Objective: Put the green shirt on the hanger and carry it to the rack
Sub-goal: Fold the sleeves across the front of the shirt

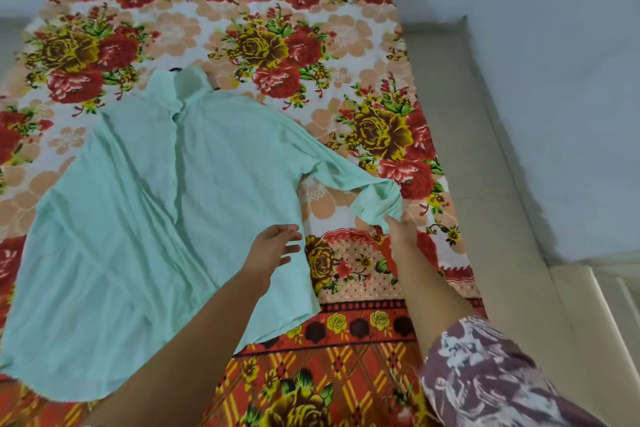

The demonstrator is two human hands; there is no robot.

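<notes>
The shirt (pixel 156 218) lay flat on the bed (pixel 346 45), front up, spread over a floral cover in red, yellow and peach. It was a pale mint green, lightly creased, with a closed placket running down the middle and a curved hem near the lower edge of the view. Its collar (pixel 188 87) pointed away from the person, and a small dark bit showed at the collar's top edge; what it was could not be told. 1 shirt sleeve stretched out to the right, its cuff (pixel 381 201) bunched and rolled.

The right hand (pixel 400 232) gripped that cuff, fingers closed on the fabric just above the cover. The left hand (pixel 273 246) was open, fingers spread and relaxed, over the shirt's right side seam near the hem; whether it touched the cloth could not be told. A purple and white patterned sleeve (pixel 485 374) covered the right upper arm.
</notes>
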